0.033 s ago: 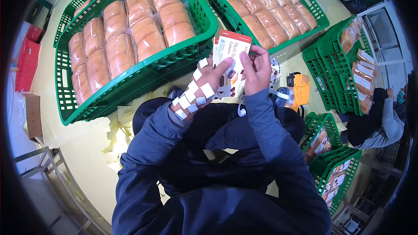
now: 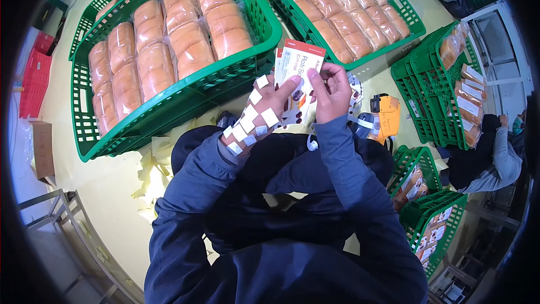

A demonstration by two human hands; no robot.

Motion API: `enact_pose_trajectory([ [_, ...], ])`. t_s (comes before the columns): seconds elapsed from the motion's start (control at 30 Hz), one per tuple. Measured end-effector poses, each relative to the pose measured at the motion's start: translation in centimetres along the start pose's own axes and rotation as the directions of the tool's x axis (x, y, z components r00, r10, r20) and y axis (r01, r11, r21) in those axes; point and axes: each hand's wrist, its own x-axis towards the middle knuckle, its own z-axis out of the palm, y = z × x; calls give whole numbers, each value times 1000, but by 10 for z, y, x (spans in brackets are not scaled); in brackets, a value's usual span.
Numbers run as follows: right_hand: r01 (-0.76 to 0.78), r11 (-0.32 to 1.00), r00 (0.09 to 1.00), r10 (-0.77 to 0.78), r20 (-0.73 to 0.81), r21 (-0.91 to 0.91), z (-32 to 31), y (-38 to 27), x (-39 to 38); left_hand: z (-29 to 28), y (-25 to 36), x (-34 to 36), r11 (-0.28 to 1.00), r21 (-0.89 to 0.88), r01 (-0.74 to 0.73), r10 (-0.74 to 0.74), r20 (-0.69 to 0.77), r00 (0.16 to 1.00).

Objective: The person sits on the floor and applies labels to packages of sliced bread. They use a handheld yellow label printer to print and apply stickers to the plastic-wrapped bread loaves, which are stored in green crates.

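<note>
My left hand [image 2: 271,101] grips a printed label sheet [image 2: 295,73], white with a red top band and pictures of dark fillings at the bottom. Behind it a second red edge shows, so there seems to be more than one label. Small white sticker squares [image 2: 247,119] cover the back of my left hand and wrist. On the label's right edge, the thumb and fingers of my right hand [image 2: 333,93] are closed in a pinch. Just ahead stands a large green crate [image 2: 185,93] filled with loaves of bread [image 2: 152,73] in clear wrap.
Another green crate of loaves [image 2: 413,32] stands ahead right. To the right are stacked green crates [image 2: 413,98] with labelled loaves, plus smaller crates [image 2: 444,200]. A yellow handheld device [image 2: 388,114] lies by my right knee. Yellowish paper scraps [image 2: 152,177] litter the floor. Another person [image 2: 495,160] sits far right.
</note>
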Motion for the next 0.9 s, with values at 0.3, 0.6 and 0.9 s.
enact_pose_trajectory([
  [0.3, -56, 995, 997, 60, 40, -87, 0, 13, -1, -15, -9, 11, 982, 142, -123, 140, -115, 984],
  [0.6, -181, 974, 957, 143, -252, -134, -39, 82, 28, -14, 16, 9, 887, 131, -442, 453, -64, 889],
  [0.9, 580, 704, 787, -354, 505, -410, -1, -58, 8, -28, -12, 7, 336, 611, -717, 528, 508, 681],
])
